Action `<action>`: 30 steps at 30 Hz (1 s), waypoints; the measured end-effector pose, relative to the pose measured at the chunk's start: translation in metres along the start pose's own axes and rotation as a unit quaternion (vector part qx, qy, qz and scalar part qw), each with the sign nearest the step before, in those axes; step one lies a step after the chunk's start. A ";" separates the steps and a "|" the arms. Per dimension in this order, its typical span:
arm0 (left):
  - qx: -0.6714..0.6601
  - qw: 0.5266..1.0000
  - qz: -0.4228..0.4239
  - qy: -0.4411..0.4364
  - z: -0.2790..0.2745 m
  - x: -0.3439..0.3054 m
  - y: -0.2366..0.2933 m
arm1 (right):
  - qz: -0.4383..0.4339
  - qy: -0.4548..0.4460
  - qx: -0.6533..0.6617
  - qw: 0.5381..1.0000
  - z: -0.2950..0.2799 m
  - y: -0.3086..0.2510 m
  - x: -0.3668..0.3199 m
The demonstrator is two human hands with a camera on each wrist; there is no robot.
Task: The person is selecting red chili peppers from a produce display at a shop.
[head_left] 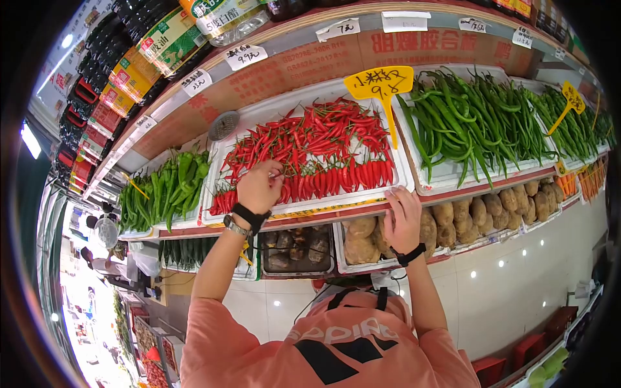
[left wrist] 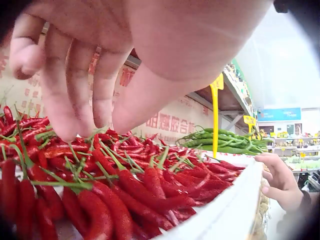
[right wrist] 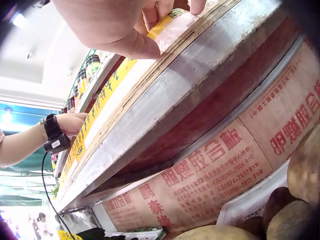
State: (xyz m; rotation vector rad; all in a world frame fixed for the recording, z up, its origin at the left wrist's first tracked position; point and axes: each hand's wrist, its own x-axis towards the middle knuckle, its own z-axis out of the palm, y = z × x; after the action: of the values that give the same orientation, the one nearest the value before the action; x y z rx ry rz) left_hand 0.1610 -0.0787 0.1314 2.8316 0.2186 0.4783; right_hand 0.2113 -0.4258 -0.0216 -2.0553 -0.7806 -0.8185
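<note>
Red chili peppers (head_left: 310, 139) fill a white foam tray (head_left: 406, 169), with a row of them lined up along its front. My left hand (head_left: 260, 186) is over the front left of these peppers. In the left wrist view, its fingers (left wrist: 75, 95) and thumb point down, tips right at the stems, and no pepper shows between them. My right hand (head_left: 402, 220) rests on the tray's front right edge. The right wrist view has its thumb (right wrist: 142, 47) lying along the shelf edge (right wrist: 165, 85).
A yellow price sign (head_left: 380, 83) stands behind the red peppers. Long green peppers (head_left: 469, 123) lie to the right, more green peppers (head_left: 184, 181) to the left. Potatoes (head_left: 482, 212) sit on the level below. Bottles (head_left: 171, 39) line the upper shelf. A round metal piece (head_left: 224, 125) lies at the tray's back left.
</note>
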 end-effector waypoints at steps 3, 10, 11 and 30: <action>0.009 1.000 -0.030 -0.001 0.006 0.028 -0.034 | -0.002 0.003 0.002 1.000 0.002 0.001 -0.001; 0.039 0.998 -0.051 -0.004 0.026 0.065 -0.048 | -0.004 0.005 0.003 1.000 0.003 0.002 -0.001; 0.036 0.998 -0.048 0.004 0.029 0.067 -0.046 | -0.008 0.001 0.003 1.000 0.003 0.003 -0.002; -0.459 0.871 -0.129 0.119 -0.038 0.066 -0.120 | 0.004 -0.017 -0.003 1.000 0.002 0.004 -0.004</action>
State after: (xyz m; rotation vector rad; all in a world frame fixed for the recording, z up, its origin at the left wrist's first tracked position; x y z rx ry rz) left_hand 0.1968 0.0574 0.1527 1.7801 0.3084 0.6497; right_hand 0.2126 -0.4268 -0.0273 -2.0804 -0.7900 -0.7847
